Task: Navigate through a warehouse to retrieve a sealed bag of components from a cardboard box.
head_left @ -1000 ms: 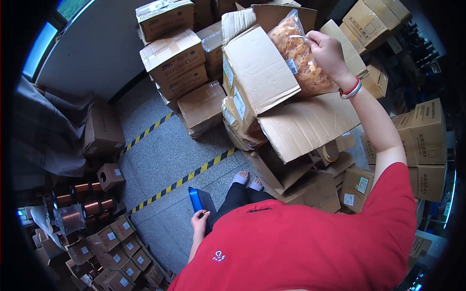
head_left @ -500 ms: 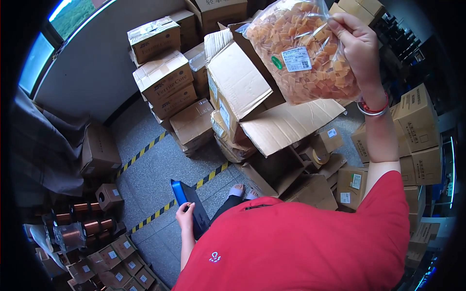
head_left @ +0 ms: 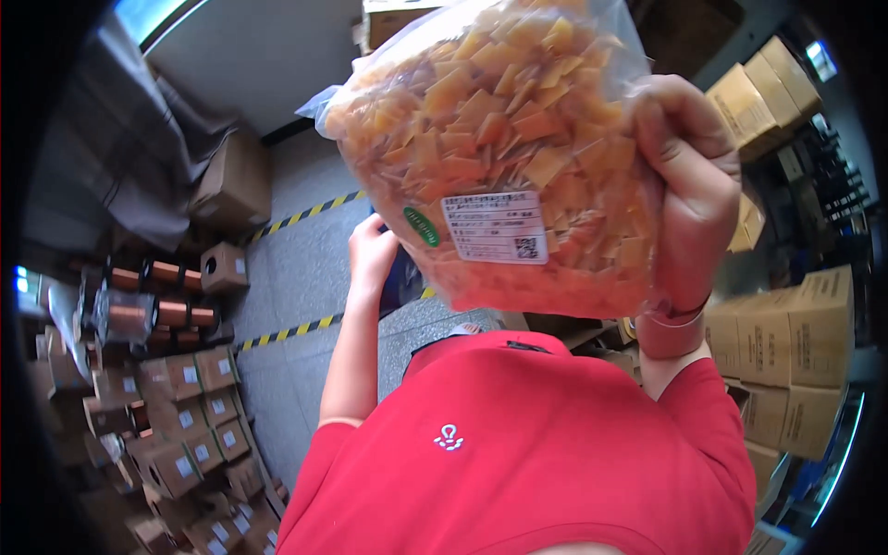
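A clear plastic bag (head_left: 499, 120) full of small orange-tan square pieces fills the upper middle, tilted, with a white label (head_left: 495, 228) and a green oval sticker (head_left: 422, 227) on its front. My right hand (head_left: 689, 176) is closed on the bag's right edge and holds it up in the air. Lower on the left, my left hand (head_left: 372, 252) grips the edge of a dark blue plastic bin (head_left: 401, 282). Most of that bin is hidden behind the bag, and my left fingertips show only in part.
Stacked cardboard boxes (head_left: 782, 333) stand at the right. At the left are copper wire spools (head_left: 176, 313) and several small labelled cartons (head_left: 199, 412). A brown carton (head_left: 236, 180) sits by a grey curtain (head_left: 120, 120). Yellow-black tape (head_left: 296, 331) marks the speckled floor.
The bag has come closer and moved left and down, now covering the open boxes behind. My left hand has risen with the blue bin. The view has turned.
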{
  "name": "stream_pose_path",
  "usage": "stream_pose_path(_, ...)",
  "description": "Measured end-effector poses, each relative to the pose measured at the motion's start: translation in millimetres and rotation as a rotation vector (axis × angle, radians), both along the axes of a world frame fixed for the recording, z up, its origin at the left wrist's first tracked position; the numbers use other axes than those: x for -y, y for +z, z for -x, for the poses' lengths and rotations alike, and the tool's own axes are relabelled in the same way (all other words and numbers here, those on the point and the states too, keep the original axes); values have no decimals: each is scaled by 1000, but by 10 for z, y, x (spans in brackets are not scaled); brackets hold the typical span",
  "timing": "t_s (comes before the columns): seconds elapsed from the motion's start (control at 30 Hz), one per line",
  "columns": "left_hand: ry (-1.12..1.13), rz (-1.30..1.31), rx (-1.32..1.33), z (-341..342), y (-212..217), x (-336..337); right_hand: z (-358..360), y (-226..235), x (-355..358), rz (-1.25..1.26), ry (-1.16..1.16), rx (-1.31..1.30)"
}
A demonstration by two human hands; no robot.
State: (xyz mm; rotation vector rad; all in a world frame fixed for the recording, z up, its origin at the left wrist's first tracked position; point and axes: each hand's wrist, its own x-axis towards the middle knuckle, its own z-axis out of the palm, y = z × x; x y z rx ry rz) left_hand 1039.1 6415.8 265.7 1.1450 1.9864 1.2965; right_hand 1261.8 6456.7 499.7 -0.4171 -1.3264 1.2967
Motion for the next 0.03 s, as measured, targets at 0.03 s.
stream_pose_path(0.03, -37, -26, -25, 142, -341, -3, 109, -52, 100, 30, 120, 19)
